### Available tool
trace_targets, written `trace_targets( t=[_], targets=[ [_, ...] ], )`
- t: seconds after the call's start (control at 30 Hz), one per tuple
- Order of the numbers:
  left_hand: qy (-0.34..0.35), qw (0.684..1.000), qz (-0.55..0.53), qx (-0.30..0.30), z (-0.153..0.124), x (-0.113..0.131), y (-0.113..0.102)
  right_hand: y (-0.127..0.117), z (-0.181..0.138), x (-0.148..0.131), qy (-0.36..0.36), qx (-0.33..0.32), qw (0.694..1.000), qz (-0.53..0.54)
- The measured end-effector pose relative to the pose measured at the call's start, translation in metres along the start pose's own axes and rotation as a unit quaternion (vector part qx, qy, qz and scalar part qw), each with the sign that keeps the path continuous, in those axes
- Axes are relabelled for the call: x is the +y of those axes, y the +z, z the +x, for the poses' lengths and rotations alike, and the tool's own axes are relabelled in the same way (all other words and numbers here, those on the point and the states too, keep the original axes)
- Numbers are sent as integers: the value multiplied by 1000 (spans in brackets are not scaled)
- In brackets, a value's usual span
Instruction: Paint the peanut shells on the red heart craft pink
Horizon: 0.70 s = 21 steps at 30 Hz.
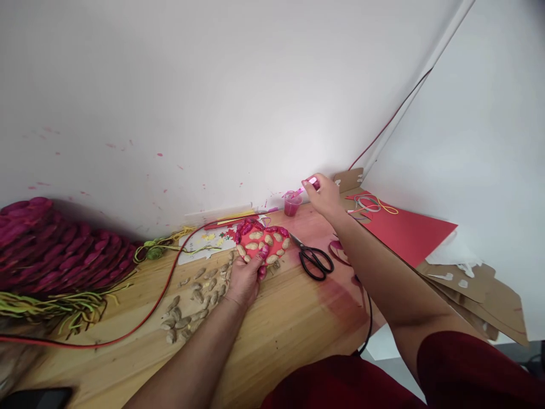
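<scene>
My left hand (248, 275) grips the lower edge of a red heart-shaped piece (263, 244) with peanuts stuck on it, thumb on top. Peanuts along its upper edge are painted magenta; others keep their natural tan. Pink paint stains my left thumb. My right hand (324, 195) is closed around a pink-smeared paintbrush (305, 186), whose lower end is over a small clear cup (292, 204) of pink paint. The cup stands against the wall. Black-handled scissors (315, 262) lie between the heart and my right forearm.
Loose peanuts (198, 295) are scattered left of my left forearm. A red cable (170, 272) crosses the wooden table (276, 341). A large magenta peanut-covered piece (63, 244) stands far left. Red card (409, 227) and cardboard pieces (489, 292) lie right.
</scene>
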<state>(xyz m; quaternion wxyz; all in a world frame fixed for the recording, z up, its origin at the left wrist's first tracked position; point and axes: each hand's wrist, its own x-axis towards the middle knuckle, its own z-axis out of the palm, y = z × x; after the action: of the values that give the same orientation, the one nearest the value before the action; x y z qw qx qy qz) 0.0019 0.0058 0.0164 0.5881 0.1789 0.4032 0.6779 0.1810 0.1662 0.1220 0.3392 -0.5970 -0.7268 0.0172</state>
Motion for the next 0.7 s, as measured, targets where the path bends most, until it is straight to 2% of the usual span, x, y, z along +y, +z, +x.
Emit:
trace_targets(
  t=[0.07, 0.17, 0.3, 0.4, 0.57, 0.7],
  targets=[
    [4, 1000, 6, -5, 0, 0, 0, -14, -20, 1, -7, 37, 990, 135],
    [10, 1000, 12, -13, -1, -1, 0, -29, -57, 3, 4, 21, 952, 304],
    [12, 1000, 8, -16, -1, -1, -2, -36, -100, 0, 45, 6, 911, 410],
    [10, 1000, 14, -16, -2, 1, -2, -36, -119, -4, 32, -3, 915, 403],
    [19, 999, 37, -15, -2, 0, -2, -38, -134, -10, -57, 49, 955, 286],
    [37, 997, 56, -22, -1, -3, -4, -38, -139, -18, -104, 67, 965, 229]
  ],
)
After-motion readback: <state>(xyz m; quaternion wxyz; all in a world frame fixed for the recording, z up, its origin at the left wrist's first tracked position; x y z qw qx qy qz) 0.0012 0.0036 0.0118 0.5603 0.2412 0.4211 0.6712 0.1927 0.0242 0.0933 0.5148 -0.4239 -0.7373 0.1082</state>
